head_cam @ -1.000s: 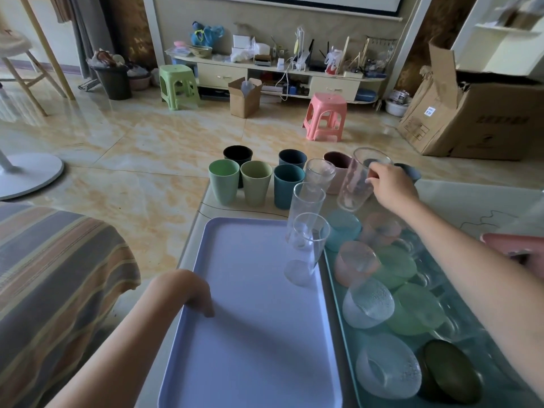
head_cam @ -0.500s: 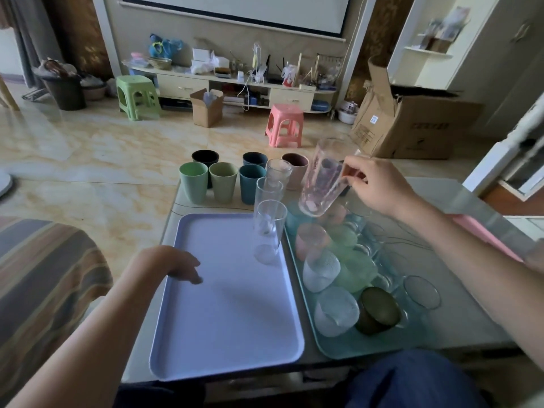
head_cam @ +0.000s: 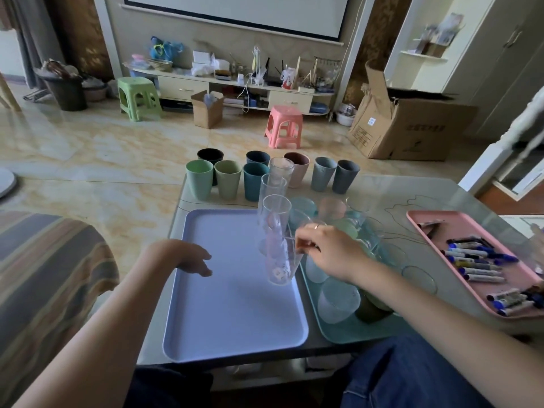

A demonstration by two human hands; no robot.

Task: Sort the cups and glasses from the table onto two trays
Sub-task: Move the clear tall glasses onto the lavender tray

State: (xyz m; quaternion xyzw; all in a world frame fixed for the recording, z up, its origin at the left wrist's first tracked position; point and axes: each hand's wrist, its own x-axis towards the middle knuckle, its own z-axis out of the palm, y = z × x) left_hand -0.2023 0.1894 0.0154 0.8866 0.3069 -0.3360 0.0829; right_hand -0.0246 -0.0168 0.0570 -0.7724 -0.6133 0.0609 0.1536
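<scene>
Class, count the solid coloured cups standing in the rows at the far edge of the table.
8. Front row: two green, one teal, two grey. Behind: black, blue, pink. Clear glasses may hide others.

A glass-topped counter (head_cam: 441, 201) held a lavender tray (head_cam: 235, 313) beside a teal tray (head_cam: 338, 334), with a pink tray (head_cam: 426, 225) of markers at its right edge. A row of coloured plastic cups (head_cam: 228, 179) stood along its far edge.

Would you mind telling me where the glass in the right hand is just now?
In the head view, the clear glass is gripped by the right hand over the lavender tray's right edge, just in front of another tall clear glass.
</scene>
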